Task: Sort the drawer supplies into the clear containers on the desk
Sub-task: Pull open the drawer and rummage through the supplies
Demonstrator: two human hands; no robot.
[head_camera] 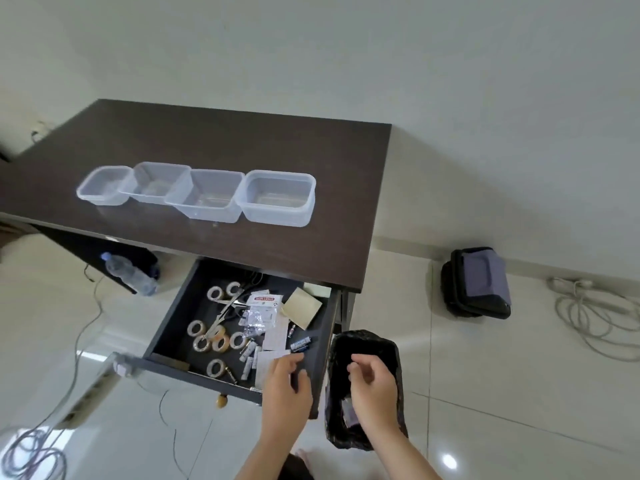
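Several clear containers (pixel 277 197) stand in a row on the dark desk (pixel 242 140), all holding nothing. Below, the open drawer (pixel 173 327) holds tape rolls (pixel 217 293), scissors (pixel 225 310), sticky-note packs (pixel 265 301), a tan pad (pixel 302 306), small batteries (pixel 300 342) and paper slips. My left hand (pixel 285 386) reaches over the drawer's front right corner, its fingers loosely curled above the paper slips, holding nothing I can see. My right hand (pixel 372 382) hovers over the black bin, its fingers loosely curled and holding nothing visible.
A black-lined waste bin (pixel 391 344) stands on the floor right of the drawer, with scraps inside. A water bottle (pixel 128 273) lies under the desk at left. Cables (pixel 595 317) and a dark bag (pixel 479 284) sit on the floor at right.
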